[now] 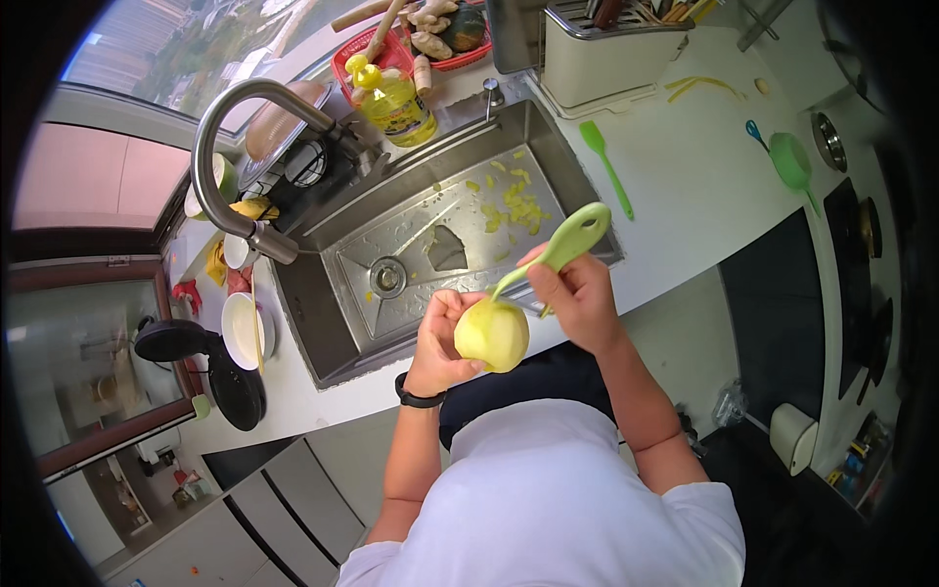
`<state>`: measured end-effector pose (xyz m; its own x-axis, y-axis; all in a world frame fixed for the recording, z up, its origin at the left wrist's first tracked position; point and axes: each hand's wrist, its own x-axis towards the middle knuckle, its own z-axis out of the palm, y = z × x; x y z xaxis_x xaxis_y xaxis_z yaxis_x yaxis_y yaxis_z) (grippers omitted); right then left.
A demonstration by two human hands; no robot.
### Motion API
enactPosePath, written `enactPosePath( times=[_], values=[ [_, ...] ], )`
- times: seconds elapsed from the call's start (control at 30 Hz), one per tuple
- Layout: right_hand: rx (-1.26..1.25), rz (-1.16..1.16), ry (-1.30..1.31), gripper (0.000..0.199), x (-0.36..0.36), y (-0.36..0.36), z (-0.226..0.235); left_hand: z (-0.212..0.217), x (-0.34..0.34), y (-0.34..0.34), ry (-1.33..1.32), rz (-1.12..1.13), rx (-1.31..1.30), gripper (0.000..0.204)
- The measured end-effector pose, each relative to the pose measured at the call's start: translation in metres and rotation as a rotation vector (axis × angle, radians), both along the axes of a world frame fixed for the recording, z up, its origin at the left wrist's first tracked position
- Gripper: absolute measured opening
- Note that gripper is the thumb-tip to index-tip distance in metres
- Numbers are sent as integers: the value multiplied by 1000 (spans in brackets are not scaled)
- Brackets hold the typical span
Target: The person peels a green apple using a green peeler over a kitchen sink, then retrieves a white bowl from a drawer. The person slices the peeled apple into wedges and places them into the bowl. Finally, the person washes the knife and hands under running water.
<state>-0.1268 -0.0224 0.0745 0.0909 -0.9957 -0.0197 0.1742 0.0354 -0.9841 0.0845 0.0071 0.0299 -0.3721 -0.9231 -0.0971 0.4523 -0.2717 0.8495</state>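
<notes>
My left hand (437, 342) is wrapped around a round apple (492, 338), which looks mostly peeled and pale yellow. In my right hand (584, 298) is a light green peeler (572, 240) with a hole in its handle. The peeler's working end is at the apple's top; the blade itself is partly hidden. Both hands are just above the near edge of the steel sink (323, 328). Strips of green peel (523, 208) lie scattered on the sink floor, mostly toward the far right. A dark grey flat patch (447, 249) shows near the middle of the basin.
A tall curved faucet (207, 147) arches over the sink's left side. Behind it stand a yellow soap bottle (396, 106) and red baskets (465, 57). A green spatula (608, 171) lies on the right counter. At left are a white bowl (238, 328) with chopsticks and an opened black appliance (235, 391).
</notes>
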Motion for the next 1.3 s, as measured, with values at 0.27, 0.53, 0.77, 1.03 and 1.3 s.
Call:
enactPosePath(
  times=[0.27, 0.53, 0.77, 1.03, 1.3],
  values=[
    [-207, 86, -27, 18, 4, 13, 23, 20, -6, 2, 95, -103, -66, 70],
    [101, -267, 277, 15, -19, -25, -71, 25, -8, -1, -13, 31, -127, 68],
    [-381, 9, 179, 10, -3, 2, 5, 8, -5, -4, -104, -27, 18, 64],
    [-654, 193, 256, 19, 1, 3, 27, 19, -5, -1, -112, -116, 10, 63],
    [-104, -123, 597, 10, -21, -35, -59, 20, -5, -1, -213, -21, -90, 61]
  ],
)
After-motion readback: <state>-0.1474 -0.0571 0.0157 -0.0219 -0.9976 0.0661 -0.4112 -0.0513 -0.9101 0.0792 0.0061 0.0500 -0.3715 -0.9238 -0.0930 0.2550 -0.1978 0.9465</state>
